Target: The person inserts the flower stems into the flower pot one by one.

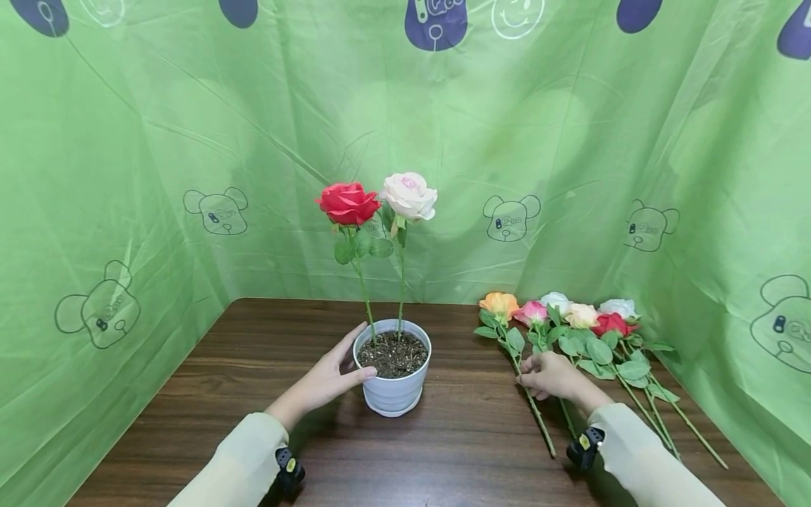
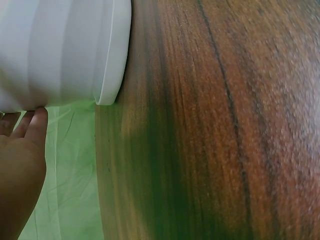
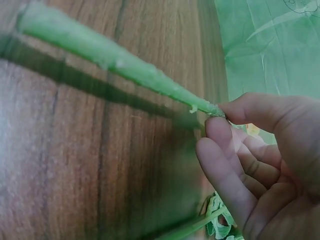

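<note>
My left hand (image 1: pixel 326 377) holds the side of a white flower pot (image 1: pixel 394 396), thumb at the front of the rim and fingers around the left side. Its fingertips meet the pot's wall in the left wrist view. Dark soil (image 1: pixel 393 355) fills the pot, and a red rose (image 1: pixel 350 204) and a pale pink rose (image 1: pixel 410 196) stand upright in it. At the right, my right hand (image 1: pixel 552 377) pinches the green stem of an orange rose (image 1: pixel 500 305) between thumb and forefinger. In the right wrist view that stem (image 3: pixel 105 55) slants up from the fingertips, casting a shadow on the wood.
Several more roses lie on the right of the brown wooden table (image 1: pixel 253 359), among them a pink rose (image 1: pixel 531 313), a cream rose (image 1: pixel 580 315) and a red rose (image 1: pixel 613 324). Their leaves and stems overlap. A green curtain (image 1: pixel 285 105) encloses the table's back and sides.
</note>
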Action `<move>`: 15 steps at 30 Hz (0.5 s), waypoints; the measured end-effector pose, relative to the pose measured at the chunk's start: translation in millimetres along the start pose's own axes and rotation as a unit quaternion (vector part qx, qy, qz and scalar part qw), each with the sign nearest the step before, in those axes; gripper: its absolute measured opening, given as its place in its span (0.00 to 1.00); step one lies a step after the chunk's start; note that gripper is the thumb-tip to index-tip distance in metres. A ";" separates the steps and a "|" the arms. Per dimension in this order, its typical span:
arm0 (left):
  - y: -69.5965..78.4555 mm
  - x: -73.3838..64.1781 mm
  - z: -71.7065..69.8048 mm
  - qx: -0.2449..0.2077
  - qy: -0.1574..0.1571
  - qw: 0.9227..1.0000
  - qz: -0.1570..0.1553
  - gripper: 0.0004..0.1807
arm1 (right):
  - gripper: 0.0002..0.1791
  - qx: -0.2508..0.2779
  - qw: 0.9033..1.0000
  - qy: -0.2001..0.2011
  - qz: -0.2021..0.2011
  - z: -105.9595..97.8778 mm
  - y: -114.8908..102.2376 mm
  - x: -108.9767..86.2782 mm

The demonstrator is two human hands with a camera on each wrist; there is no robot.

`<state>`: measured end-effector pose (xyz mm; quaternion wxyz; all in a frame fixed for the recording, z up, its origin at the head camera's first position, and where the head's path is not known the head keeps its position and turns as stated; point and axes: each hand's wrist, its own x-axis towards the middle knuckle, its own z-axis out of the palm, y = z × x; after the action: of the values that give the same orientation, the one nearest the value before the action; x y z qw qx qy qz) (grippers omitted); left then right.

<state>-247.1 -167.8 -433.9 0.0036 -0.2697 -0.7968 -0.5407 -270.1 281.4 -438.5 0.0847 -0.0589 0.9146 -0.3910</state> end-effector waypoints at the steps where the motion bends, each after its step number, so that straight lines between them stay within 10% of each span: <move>1: -0.3 0.1 0.0 0.000 0.000 1.000 0.000 0.45 | 0.14 0.001 1.000 0.000 -0.001 -0.3 -0.6 -0.2; 15: -1.3 -0.2 0.1 -0.006 0.000 1.000 0.004 0.45 | 0.16 0.049 0.998 0.022 -0.029 -5.2 -16.0 -0.6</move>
<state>-247.5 -168.2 -435.2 0.0039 -0.2731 -0.7927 -0.5450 -269.9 274.1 -423.3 0.0560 -0.0725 0.8940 -0.4385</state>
